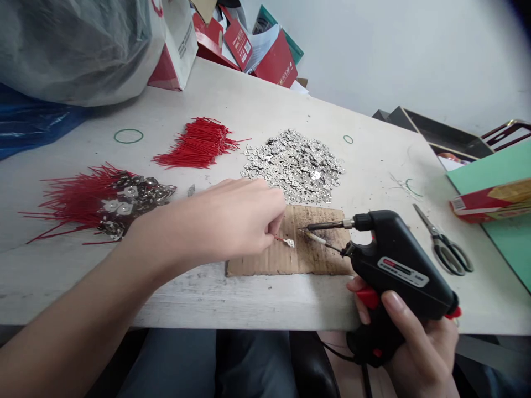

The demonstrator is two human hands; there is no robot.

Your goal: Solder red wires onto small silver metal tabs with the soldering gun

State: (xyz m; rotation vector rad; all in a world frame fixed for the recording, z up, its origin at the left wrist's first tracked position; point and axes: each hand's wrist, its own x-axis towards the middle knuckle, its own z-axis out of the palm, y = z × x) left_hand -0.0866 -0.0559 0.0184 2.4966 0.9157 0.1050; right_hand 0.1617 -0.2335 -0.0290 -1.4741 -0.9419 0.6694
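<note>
My left hand (236,221) is pinched on a short red wire with a small metal tab (289,242) at its end, resting on a scorched cardboard pad (290,260). My right hand (409,342) grips a black soldering gun (394,271) with a red trigger. Its iron tip and solder feed point left, just right of the tab, a small gap apart. A heap of silver metal tabs (294,166) lies behind the pad. A bundle of red wires (199,145) lies further left.
Finished red wires with tabs attached (103,202) lie at the left. Scissors (446,249) sit right of the gun. Green rubber bands (128,136) lie on the white table (249,298). Red boxes (265,52) and a plastic bag (74,50) stand behind; a green sheet (498,171) lies right.
</note>
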